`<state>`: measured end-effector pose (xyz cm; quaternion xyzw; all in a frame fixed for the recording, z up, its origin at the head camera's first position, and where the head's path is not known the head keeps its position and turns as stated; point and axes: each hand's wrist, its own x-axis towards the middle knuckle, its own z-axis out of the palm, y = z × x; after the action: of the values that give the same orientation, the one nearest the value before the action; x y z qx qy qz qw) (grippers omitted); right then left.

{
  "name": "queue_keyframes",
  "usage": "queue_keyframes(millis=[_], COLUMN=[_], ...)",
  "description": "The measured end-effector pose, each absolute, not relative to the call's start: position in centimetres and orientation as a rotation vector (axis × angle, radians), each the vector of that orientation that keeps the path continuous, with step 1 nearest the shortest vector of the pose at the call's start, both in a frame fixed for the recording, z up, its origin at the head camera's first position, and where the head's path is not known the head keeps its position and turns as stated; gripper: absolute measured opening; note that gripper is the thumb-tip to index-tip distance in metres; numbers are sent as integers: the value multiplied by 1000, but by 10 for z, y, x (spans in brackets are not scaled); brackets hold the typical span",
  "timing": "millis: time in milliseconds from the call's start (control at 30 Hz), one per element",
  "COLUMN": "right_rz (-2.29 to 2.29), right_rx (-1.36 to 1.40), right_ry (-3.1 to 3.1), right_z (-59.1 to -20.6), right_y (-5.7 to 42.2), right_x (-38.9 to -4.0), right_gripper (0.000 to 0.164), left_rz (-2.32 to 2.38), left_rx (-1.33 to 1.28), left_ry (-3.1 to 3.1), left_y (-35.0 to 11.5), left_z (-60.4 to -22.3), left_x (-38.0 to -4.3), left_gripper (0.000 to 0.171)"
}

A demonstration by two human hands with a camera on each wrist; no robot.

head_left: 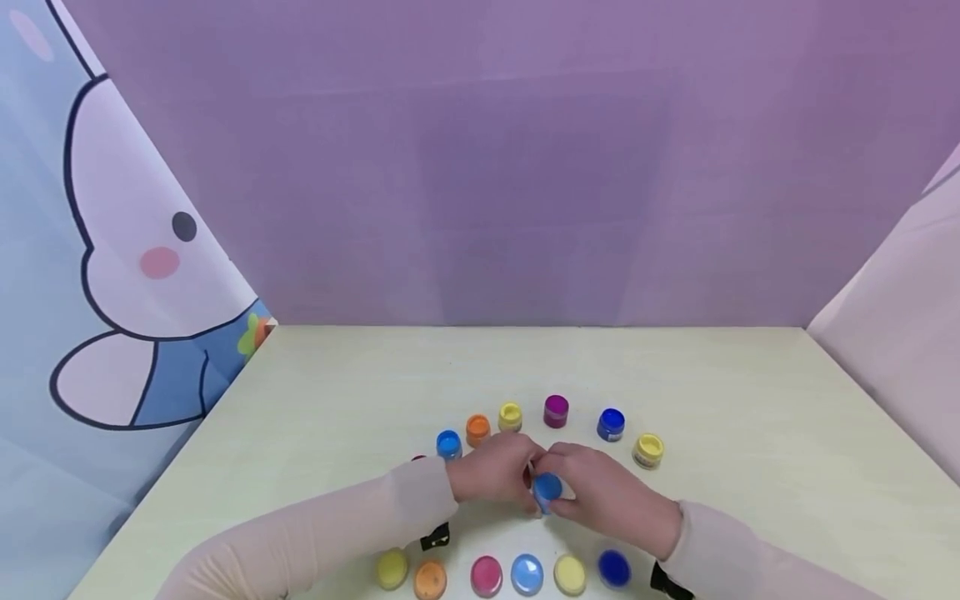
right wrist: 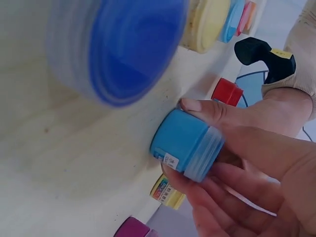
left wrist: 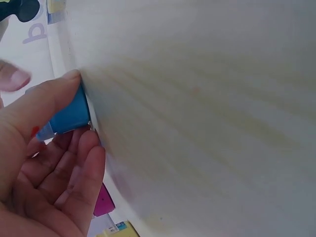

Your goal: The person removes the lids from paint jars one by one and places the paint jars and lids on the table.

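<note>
A small blue paint jar [head_left: 547,487] with a translucent lid is between my two hands, just above the table. My left hand [head_left: 498,471] grips the jar's body; in the left wrist view its thumb [left wrist: 54,96] lies along one side, with curled fingers [left wrist: 74,173] at the other. From the right, my right hand [head_left: 603,492] has its thumb and fingers round the lid end. In the right wrist view the jar [right wrist: 180,138] is tilted, with a small white label on its side. Part of the lid is hidden by the fingers.
Beyond the hands stand jars in an arc: blue [head_left: 448,444], orange [head_left: 477,430], yellow [head_left: 510,416], magenta [head_left: 556,411], dark blue [head_left: 611,424] and yellow [head_left: 648,450]. Nearer, another row includes pink [head_left: 487,576] and light blue [head_left: 527,574]. A purple backdrop [head_left: 540,167] rises behind the table.
</note>
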<state>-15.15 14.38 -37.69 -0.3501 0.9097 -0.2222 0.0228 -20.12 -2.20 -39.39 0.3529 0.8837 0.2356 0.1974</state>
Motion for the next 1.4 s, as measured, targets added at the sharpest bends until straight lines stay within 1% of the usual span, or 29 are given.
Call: queue_keyframes(millis=[200,433,633,900,1100,1233,1400], right_rz=[-643,-647,-654,-677,-748,-767,-686], right_rx=[-1008,-984,-1003,-1108,-1146,-1085,-1001], right_ry=[2916,2870,2829,2774,2722,2750,2845], right_z=[-378,-376,-373,-373,-376,-379,-380], right_y=[142,138,137,146,151,150,143], right_x=[-154,-158,-158,-161,-162,-161,-158], right_gripper=[30,20,20,13,19,20,29], left_rz=[681,667,648,666,663,658,666], left_rx=[1033,1049,1024,1010,999,970,996], left_ry=[2467,2464,2473,2476,2473,2467,2461], left_y=[-23,-23,-22,-20,-19,-20,-21], left_z=[-395,-395,-394,-393,-392,-393,-394], left_x=[-203,-205,-204,-206,-205,-204,-202], left_gripper=[34,39,41,33,33,34,32])
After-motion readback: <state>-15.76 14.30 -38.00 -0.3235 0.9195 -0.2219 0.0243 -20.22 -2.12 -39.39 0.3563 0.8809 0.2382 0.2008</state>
